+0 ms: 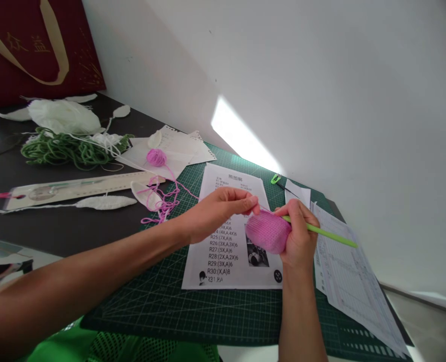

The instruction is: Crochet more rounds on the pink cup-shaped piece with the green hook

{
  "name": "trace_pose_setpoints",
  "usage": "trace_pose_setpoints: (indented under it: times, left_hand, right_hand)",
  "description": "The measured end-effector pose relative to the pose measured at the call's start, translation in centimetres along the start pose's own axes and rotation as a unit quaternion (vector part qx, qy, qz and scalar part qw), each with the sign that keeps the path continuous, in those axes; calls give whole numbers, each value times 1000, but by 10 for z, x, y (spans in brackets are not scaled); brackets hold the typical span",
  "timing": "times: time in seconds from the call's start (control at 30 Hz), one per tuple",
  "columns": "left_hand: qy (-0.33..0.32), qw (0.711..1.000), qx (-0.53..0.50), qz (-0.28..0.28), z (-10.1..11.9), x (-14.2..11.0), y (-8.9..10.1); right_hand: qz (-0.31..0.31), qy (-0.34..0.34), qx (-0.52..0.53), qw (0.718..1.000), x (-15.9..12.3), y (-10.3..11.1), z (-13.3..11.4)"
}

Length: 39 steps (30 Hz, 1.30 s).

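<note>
The right hand (301,234) closes around a pink crocheted piece (268,233) and a lime-green crochet hook (332,235), whose handle points to about three o'clock. The piece hangs over the lower right of the printed pattern sheet (215,271), its upper edge near the other fingertips. The left hand (220,211), at about ten o'clock from the piece, brings thumb and fingertips together, apparently pinching the pink yarn (176,181); the exact grip is too small to tell. From there, the strand runs toward ten o'clock to the pink yarn ball (156,157), with a loose tangle (169,201) at about six o'clock of the ball.

To work this stitch well, even, light tension on the strand seems best, with the right grip steadying the fabric without squashing it. The hook tip is hidden, so checking its loop would be wise. The tangle could snag, so freeing some slack should help.
</note>
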<state>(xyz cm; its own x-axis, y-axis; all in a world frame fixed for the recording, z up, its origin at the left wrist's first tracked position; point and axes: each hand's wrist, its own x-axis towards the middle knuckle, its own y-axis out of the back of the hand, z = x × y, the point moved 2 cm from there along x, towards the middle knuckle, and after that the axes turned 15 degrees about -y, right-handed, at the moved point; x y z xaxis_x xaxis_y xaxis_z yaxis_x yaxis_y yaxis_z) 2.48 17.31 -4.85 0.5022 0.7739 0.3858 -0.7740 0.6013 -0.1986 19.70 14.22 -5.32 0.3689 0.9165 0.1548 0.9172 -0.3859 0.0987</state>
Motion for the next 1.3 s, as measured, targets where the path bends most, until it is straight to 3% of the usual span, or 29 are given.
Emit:
trace_pose_setpoints:
  times: [0.1, 0.2, 0.3, 0.43, 0.77, 1.07, 1.3]
  left_hand:
    - [71, 964, -250, 49, -5, 2, -2]
    - [82, 939, -318, 99, -10, 1, -4]
    - [89, 940, -305, 124, -12, -1, -7]
    - [81, 965, -215, 125, -14, -5, -9]
    - [49, 994, -98, 18, -7, -6, -12]
    - [66, 984, -162, 32, -6, -5, -11]
    - [81, 975, -203, 35, -6, -6, -13]
  right_hand:
    - [-10, 23, -29, 999, -5, -4, 0]
    - [1, 43, -44, 998, -8, -7, 0]
    - [15, 60, -56, 997, -11, -9, 0]
    - [15, 65, -63, 996, -13, -11, -1]
    - [26, 91, -68, 993, -17, -13, -3]
    - [41, 157, -150, 975, -24, -12, -9]
    - [25, 193, -137, 971, -26, -13, -9]
